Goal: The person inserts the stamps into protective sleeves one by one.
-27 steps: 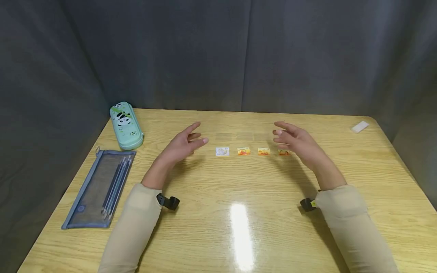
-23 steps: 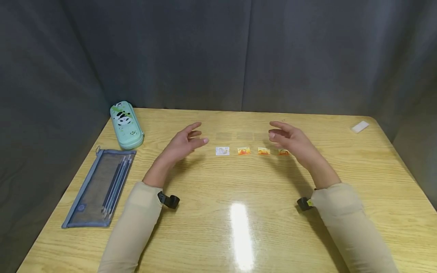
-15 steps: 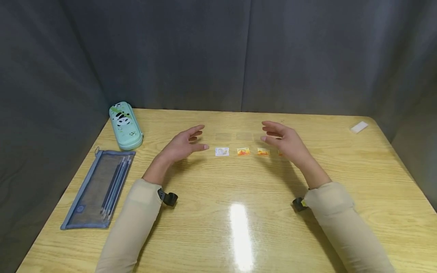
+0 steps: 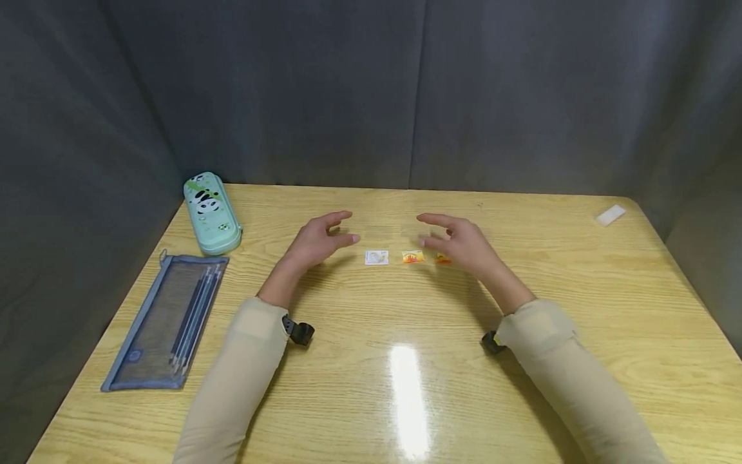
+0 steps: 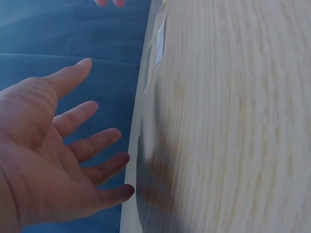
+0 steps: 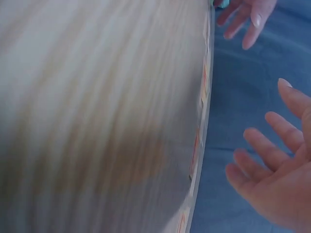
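Note:
My left hand (image 4: 315, 243) hovers over the table with relaxed, spread fingers and nothing in it. Just right of its thumb lies a white stamp-like paper (image 4: 377, 258). Beside that is a small yellow-orange stamp-like paper (image 4: 413, 256). My right hand (image 4: 464, 245), also holding nothing, hangs over the right end of this row and partly covers another orange one (image 4: 443, 259). Faint see-through rectangles (image 4: 379, 231) lie just behind the row. Both wrist views show loosely spread fingers: the left hand (image 5: 58, 165) and the right hand (image 6: 279, 170) are above the tabletop.
On the left are a mint panda pencil case (image 4: 212, 216) and a blue mesh zip pouch (image 4: 165, 322) with several pencils inside. A white eraser-like block (image 4: 611, 215) lies at the far right corner of the wooden table (image 4: 348, 399). A dark curtain (image 4: 301, 96) hangs behind.
My right hand has moved left along the row and now hides its rightmost paper. My left hand has shifted slightly right, so the hands are closer together. The papers stay put.

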The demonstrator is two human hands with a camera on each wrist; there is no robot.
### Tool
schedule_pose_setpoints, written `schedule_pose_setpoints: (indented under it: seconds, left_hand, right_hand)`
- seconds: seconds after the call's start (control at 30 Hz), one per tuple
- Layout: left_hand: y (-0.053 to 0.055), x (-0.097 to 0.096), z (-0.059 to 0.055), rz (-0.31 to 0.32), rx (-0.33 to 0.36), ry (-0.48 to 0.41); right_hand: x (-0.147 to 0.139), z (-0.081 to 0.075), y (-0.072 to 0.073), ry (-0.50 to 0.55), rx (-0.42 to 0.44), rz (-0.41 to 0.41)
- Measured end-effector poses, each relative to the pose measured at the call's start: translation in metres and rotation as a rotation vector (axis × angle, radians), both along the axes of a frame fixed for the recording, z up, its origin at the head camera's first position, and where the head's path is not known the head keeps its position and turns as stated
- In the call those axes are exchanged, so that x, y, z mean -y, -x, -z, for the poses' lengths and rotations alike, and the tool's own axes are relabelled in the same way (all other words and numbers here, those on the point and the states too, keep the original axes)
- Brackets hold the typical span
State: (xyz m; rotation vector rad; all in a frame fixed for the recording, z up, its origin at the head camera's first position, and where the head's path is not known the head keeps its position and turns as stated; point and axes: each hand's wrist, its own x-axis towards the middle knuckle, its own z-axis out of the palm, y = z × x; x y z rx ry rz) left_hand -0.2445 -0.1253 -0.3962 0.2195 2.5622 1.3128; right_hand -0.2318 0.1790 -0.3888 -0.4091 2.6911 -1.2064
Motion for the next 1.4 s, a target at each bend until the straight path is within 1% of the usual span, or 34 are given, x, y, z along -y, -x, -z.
schedule_pose_setpoints:
  seconds: [0.07, 0.23, 0.3, 0.47, 0.6, 0.67, 0.77, 0.93, 1.17, 1.3, 1.4]
  left_hand:
    - [0.001, -0.002, 0.001, 0.002, 0.002, 0.008]
    - [0.006, -0.008, 0.002, -0.018, 0.009, 0.043]
    - [0.009, -0.011, 0.003, -0.025, 0.009, 0.056]
    - [0.014, -0.014, 0.005, -0.043, 0.025, 0.067]
    - [0.017, -0.016, 0.008, -0.054, 0.029, 0.073]
    - [0.019, -0.018, 0.010, -0.049, 0.030, 0.078]
    - [0.020, -0.020, 0.011, -0.025, 0.029, 0.104]
    - [0.022, -0.025, 0.012, -0.001, -0.007, 0.146]
    - [0.023, -0.031, 0.015, -0.020, -0.034, 0.162]
    - [0.027, -0.034, 0.015, -0.015, -0.071, 0.200]
    - [0.030, -0.036, 0.015, -0.015, -0.088, 0.238]
  right_hand:
    - [0.005, 0.001, 0.002, -0.031, -0.005, -0.016]
    - [0.017, 0.003, 0.010, -0.137, -0.081, -0.058]
    - [0.022, 0.004, 0.011, -0.161, -0.096, -0.073]
    - [0.034, 0.005, 0.013, -0.175, -0.072, -0.118]
    - [0.043, 0.005, 0.013, -0.193, -0.069, -0.134]
    - [0.047, 0.005, 0.013, -0.196, -0.067, -0.135]
    - [0.050, 0.006, 0.014, -0.202, -0.067, -0.131]
    - [0.053, 0.009, 0.017, -0.244, -0.105, -0.153]
    - [0.057, 0.012, 0.019, -0.321, -0.147, -0.208]
    - [0.059, 0.014, 0.021, -0.357, -0.191, -0.258]
    - [0.062, 0.015, 0.022, -0.380, -0.204, -0.284]
